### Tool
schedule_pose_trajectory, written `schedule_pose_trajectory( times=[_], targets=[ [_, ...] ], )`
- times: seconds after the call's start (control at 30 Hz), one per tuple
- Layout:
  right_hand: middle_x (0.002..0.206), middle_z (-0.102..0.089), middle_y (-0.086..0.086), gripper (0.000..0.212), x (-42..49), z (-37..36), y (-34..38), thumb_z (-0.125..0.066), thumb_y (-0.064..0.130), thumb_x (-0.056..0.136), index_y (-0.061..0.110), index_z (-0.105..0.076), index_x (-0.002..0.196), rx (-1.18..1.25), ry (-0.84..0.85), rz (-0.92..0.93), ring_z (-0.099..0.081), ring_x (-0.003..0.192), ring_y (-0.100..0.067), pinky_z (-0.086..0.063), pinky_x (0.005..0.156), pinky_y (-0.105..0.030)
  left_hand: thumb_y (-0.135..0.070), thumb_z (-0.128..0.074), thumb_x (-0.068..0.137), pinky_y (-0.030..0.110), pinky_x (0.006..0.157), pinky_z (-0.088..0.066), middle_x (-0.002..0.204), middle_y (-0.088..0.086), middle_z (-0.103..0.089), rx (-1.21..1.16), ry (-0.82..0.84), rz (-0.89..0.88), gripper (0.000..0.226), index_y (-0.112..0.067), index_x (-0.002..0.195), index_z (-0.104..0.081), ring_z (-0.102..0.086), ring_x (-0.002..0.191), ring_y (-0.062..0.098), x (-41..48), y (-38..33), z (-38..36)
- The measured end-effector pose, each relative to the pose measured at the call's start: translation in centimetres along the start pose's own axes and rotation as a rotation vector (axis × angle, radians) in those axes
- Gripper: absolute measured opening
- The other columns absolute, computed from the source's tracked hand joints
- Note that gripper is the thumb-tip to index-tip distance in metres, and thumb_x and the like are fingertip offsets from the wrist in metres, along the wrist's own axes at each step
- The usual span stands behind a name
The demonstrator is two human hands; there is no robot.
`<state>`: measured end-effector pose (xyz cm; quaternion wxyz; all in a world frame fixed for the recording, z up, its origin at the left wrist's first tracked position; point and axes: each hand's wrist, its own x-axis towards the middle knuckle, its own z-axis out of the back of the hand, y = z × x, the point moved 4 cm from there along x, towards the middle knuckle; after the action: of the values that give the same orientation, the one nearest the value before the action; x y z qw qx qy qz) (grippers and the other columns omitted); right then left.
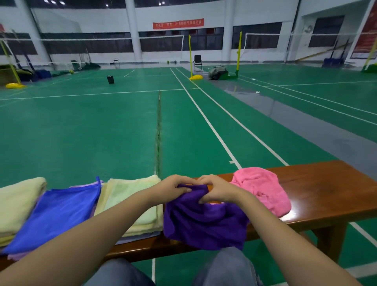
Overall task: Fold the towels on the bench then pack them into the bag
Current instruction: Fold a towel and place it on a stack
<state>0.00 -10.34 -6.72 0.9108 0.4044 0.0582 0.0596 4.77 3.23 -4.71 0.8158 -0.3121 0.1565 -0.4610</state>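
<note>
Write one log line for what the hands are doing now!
stage: folding | left hand, right hand: gripping purple towel | pink towel: crumpled on bench | blue towel: flat

Interior dim, evenly lit. Source: ceiling lamps, small bright spots at top edge. Shadows soft and faint. Glare: white patch on varnished bench beside pink towel; pale sheen on grey floor strip. Purple towel dark, folds poorly resolved. Wide-angle distortion strong: pillars lean, court lines splay, forearms stretched toward lower corners. Far wall soft; red banner lettering illegible. Slight smear overall, fine texture lost.
</note>
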Motion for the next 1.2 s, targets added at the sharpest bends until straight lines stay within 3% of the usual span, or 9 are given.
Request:
schedule_pose_trajectory(
  times=[0.07,0.13,0.23,0.3,0.4,0.63,0.83,1.03,1.2],
  targets=[
    [0.089,-0.059,0.003,0.02,-0.8,0.6,-0.5,-0.078,0.008,0.068,0.02,-0.067,0.079,0.076,-0.048,-0.035,-0.056,0.082,-0.012,-0.048,0.078,-0.029,-0.001,-0.056,0.09,0.008,0.084,-0.041,0.101,-0.006,-0.066,-0.005,-0.054,0.013,0.023,-0.008,0.108,-0.069,-0.057,0.085,-0.009,0.0,0.2,1.0],
    [0.087,-0.061,-0.001,0.024,-1.7,1.5,-0.7,-0.079,0.005,0.068,0.025,-0.067,0.068,0.136,-0.152,-0.044,-0.056,0.081,-0.013,-0.048,0.08,-0.031,-0.005,-0.064,0.086,0.023,0.081,-0.048,0.087,-0.003,-0.068,0.006,-0.13,0.048,0.013,-0.013,0.093,-0.07,-0.06,0.079,0.0,-0.2,0.7,2.0],
    [0.081,-0.062,-0.004,0.035,-2.7,3.1,-1.4,-0.08,0.002,0.067,0.027,-0.061,0.053,0.198,-0.32,-0.036,-0.055,0.074,-0.012,-0.046,0.07,-0.026,-0.002,-0.066,0.082,0.026,0.075,-0.049,0.078,-0.005,-0.068,0.05,-0.225,0.102,0.023,-0.024,0.077,-0.066,-0.061,0.073,0.004,-0.7,1.6,3.3],
    [0.068,-0.055,-0.003,0.024,-3.3,3.8,-2.1,-0.078,0.001,0.069,0.014,-0.059,0.065,0.229,-0.348,-0.08,-0.048,0.064,-0.011,-0.04,0.06,-0.023,0.001,-0.063,0.082,0.021,0.072,-0.048,0.075,-0.008,-0.067,0.068,-0.283,0.131,0.022,-0.02,0.079,-0.069,-0.06,0.067,-0.003,-1.1,2.1,3.9],
    [0.061,-0.047,0.001,0.035,-3.7,4.7,-2.6,-0.075,-0.002,0.07,0.016,-0.045,0.063,0.171,-0.374,-0.09,-0.042,0.061,-0.012,-0.034,0.055,-0.024,0.004,-0.055,0.084,0.015,0.071,-0.045,0.079,-0.004,-0.067,0.13,-0.357,0.171,0.022,-0.008,0.09,-0.072,-0.062,0.074,0.005,-1.4,2.5,4.5],
    [0.069,-0.057,0.0,0.027,-4.4,6.8,-3.7,-0.071,0.003,0.075,0.019,-0.05,0.069,0.069,-0.589,-0.134,-0.05,0.067,-0.014,-0.04,0.064,-0.029,0.001,-0.045,0.087,0.029,0.068,-0.043,0.092,0.009,-0.068,0.188,-0.499,0.293,0.027,-0.009,0.097,-0.068,-0.059,0.087,0.026,-1.8,3.1,4.9],
    [0.077,-0.059,0.001,0.007,-5.1,8.2,-4.0,-0.059,0.005,0.088,0.011,-0.06,0.084,0.085,-0.703,-0.193,-0.051,0.072,-0.007,-0.036,0.058,-0.017,-0.014,-0.066,0.085,0.009,0.055,-0.034,0.072,-0.005,-0.06,0.137,-0.402,0.284,0.003,-0.014,0.084,-0.068,-0.052,0.071,0.012,-1.6,3.2,4.2],
    [0.065,-0.053,-0.002,0.023,-6.4,9.3,-5.2,-0.068,0.014,0.084,0.013,-0.054,0.065,0.22,-0.882,-0.241,-0.046,0.063,-0.014,-0.033,0.054,-0.022,-0.014,-0.076,0.076,0.018,0.051,-0.035,0.059,-0.008,-0.057,0.126,-0.364,0.346,0.006,-0.012,0.072,-0.072,-0.048,0.058,0.01,-2.3,4.2,5.2],
    [0.071,-0.058,-0.004,0.01,-6.6,9.6,-5.7,-0.062,0.01,0.088,0.007,-0.063,0.079,0.296,-0.925,-0.237,-0.051,0.07,-0.019,-0.04,0.058,-0.026,-0.009,-0.07,0.082,0.017,0.043,-0.035,0.048,-0.007,-0.055,-0.159,-0.425,0.381,0.013,-0.01,0.069,-0.067,-0.042,0.04,0.004,-3.0,4.9,6.1]
  ],
)
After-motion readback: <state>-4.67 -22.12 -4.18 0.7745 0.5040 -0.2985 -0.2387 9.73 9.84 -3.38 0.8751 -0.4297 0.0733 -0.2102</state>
